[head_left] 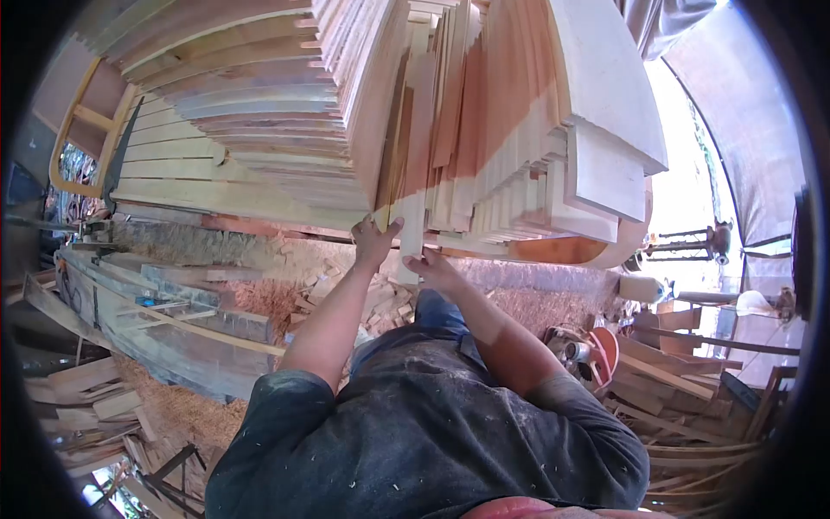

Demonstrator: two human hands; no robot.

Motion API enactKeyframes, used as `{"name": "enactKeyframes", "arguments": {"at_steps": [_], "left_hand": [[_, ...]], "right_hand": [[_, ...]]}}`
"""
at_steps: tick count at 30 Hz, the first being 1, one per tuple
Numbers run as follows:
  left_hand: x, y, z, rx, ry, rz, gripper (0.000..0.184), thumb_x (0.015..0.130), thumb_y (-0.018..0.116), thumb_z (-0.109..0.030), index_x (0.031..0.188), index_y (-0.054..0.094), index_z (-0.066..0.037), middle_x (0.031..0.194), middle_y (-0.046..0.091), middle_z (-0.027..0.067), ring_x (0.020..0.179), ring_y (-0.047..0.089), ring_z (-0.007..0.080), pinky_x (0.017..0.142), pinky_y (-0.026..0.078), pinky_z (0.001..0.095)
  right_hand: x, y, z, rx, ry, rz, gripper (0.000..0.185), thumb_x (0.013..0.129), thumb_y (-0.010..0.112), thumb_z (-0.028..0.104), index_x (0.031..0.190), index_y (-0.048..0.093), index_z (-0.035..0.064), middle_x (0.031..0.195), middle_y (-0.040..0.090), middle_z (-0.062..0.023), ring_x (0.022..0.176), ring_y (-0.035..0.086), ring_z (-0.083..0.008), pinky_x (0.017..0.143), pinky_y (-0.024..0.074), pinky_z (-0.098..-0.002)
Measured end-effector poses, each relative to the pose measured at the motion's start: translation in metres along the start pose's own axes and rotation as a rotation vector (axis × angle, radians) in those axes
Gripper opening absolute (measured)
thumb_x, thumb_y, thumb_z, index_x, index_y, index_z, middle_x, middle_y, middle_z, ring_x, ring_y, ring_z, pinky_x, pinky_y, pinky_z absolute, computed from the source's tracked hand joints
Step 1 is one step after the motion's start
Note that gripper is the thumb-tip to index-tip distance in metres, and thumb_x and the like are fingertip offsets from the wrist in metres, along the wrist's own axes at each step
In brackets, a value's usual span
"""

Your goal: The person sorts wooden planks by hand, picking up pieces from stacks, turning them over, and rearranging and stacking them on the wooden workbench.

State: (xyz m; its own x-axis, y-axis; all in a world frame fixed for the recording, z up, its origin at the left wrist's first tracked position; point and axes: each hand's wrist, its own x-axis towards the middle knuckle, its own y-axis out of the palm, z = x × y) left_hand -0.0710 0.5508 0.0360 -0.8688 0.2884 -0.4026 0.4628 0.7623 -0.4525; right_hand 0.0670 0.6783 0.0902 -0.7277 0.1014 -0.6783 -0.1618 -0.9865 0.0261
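My right hand (436, 272) is closed on the near end of a long pale wooden board (417, 173), its thumb against the board's face. My left hand (374, 245) is at the near end of a narrow wooden board (391, 164), just left of the pale one. Its thumb and fingers are on either side of that end; the fingertips are partly hidden. Both boards lie in the gap between a tall left stack of planks (285, 112) and a right stack of wide boards (519, 130) standing on edge.
Wood offcuts (372, 298) and shavings cover the floor around my legs. At left is a dusty low bench (173, 320) with strips on it. A power tool with an orange part (605, 355) is at right, beside scrap timber (683, 381). The stacks rest on a slatted wooden bed (164, 164).
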Motion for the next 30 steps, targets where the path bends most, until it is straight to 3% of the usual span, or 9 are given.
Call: {"name": "enactKeyframes", "arguments": {"at_steps": [2, 7, 11, 14, 17, 20, 24, 28, 30], "left_hand": [[-0.003, -0.011, -0.023, -0.058, -0.100, 0.130, 0.085, 0.085, 0.076, -0.058, 0.138, 0.053, 0.004, 0.140, 0.052, 0.0298, 0.130, 0.050, 0.0371, 0.110, 0.040, 0.0446], [-0.006, -0.018, -0.028, -0.346, -0.169, 0.327, 0.067, 0.091, 0.070, -0.055, 0.132, 0.056, -0.005, 0.107, 0.063, 0.0120, 0.098, 0.061, 0.0214, 0.082, 0.050, 0.0368], [-0.002, -0.027, -0.034, -0.344, -0.215, 0.341, 0.051, 0.098, 0.062, -0.054, 0.120, 0.060, -0.008, 0.094, 0.059, 0.0044, 0.085, 0.060, 0.0164, 0.070, 0.049, 0.0331], [-0.009, -0.033, -0.048, -0.594, -0.369, 0.566, 0.048, 0.100, 0.058, -0.055, 0.115, 0.060, -0.009, 0.090, 0.056, 0.0012, 0.083, 0.059, 0.0143, 0.071, 0.049, 0.0304], [-0.043, -0.033, -0.062, -0.496, -0.289, 0.677, 0.056, 0.105, 0.048, -0.055, 0.129, 0.064, -0.007, 0.110, 0.071, 0.0084, 0.105, 0.064, 0.0170, 0.094, 0.049, 0.0357], [-0.086, -0.058, -0.089, -0.395, -0.259, 0.646, 0.063, 0.106, 0.041, -0.060, 0.134, 0.062, -0.008, 0.107, 0.071, 0.0064, 0.104, 0.064, 0.0154, 0.094, 0.047, 0.0320], [-0.075, -0.058, -0.054, -0.164, -0.347, 0.821, 0.070, 0.099, 0.036, -0.078, 0.135, 0.060, -0.024, 0.131, 0.062, 0.0011, 0.131, 0.048, 0.0160, 0.108, 0.033, 0.0488], [-0.056, -0.045, -0.057, -0.486, -0.312, 0.829, 0.061, 0.098, 0.048, -0.072, 0.123, 0.064, -0.019, 0.119, 0.064, -0.0003, 0.116, 0.057, 0.0152, 0.102, 0.043, 0.0449], [-0.043, -0.044, -0.072, -0.836, -0.253, 0.736, 0.050, 0.099, 0.061, -0.057, 0.119, 0.063, -0.011, 0.107, 0.067, 0.0033, 0.098, 0.064, 0.0141, 0.084, 0.053, 0.0344]], "right_hand": [[0.005, 0.002, 0.008, -0.151, -0.100, -0.012, 0.061, 0.097, 0.065, 0.038, 0.144, 0.047, 0.0034, 0.119, 0.068, -0.0194, 0.108, 0.066, -0.0304, 0.095, 0.0522, -0.0419], [-0.011, 0.015, 0.038, -0.437, -0.328, -0.265, 0.054, 0.092, 0.060, 0.021, 0.141, 0.048, -0.0002, 0.114, 0.067, -0.0258, 0.106, 0.067, -0.0361, 0.097, 0.0504, -0.0437], [-0.024, 0.017, 0.042, -0.314, -0.181, -0.286, 0.057, 0.096, 0.059, 0.027, 0.145, 0.045, 0.0018, 0.116, 0.066, -0.0265, 0.109, 0.066, -0.0361, 0.098, 0.0499, -0.0444], [-0.044, 0.026, 0.059, -0.129, -0.154, -0.265, 0.066, 0.100, 0.060, 0.037, 0.152, 0.038, 0.0038, 0.121, 0.065, -0.0253, 0.112, 0.066, -0.0346, 0.098, 0.0499, -0.0432], [-0.039, 0.035, 0.038, -0.128, -0.253, -0.309, 0.075, 0.101, 0.061, 0.044, 0.158, 0.030, 0.0053, 0.127, 0.064, -0.0235, 0.110, 0.067, -0.0304, 0.094, 0.0524, -0.0403], [-0.041, 0.041, 0.025, -0.157, -0.234, -0.292, 0.079, 0.101, 0.063, 0.041, 0.161, 0.025, 0.0058, 0.129, 0.063, -0.0223, 0.103, 0.068, -0.0236, 0.088, 0.0556, -0.0352], [-0.058, 0.045, 0.037, -0.005, -0.174, -0.122, 0.081, 0.100, 0.065, 0.030, 0.163, 0.021, 0.0056, 0.115, 0.066, -0.0173, 0.093, 0.065, -0.0188, 0.082, 0.0553, -0.0332], [-0.065, 0.045, 0.039, -0.071, -0.162, -0.146, 0.082, 0.098, 0.065, 0.022, 0.164, 0.019, 0.0063, 0.100, 0.063, -0.0101, 0.082, 0.061, -0.0164, 0.073, 0.0543, -0.0315], [-0.088, 0.055, 0.041, 0.096, -0.142, -0.054, 0.080, 0.098, 0.065, 0.021, 0.164, 0.022, 0.0073, 0.101, 0.061, -0.0065, 0.089, 0.060, -0.0143, 0.072, 0.0530, -0.0303]]}}
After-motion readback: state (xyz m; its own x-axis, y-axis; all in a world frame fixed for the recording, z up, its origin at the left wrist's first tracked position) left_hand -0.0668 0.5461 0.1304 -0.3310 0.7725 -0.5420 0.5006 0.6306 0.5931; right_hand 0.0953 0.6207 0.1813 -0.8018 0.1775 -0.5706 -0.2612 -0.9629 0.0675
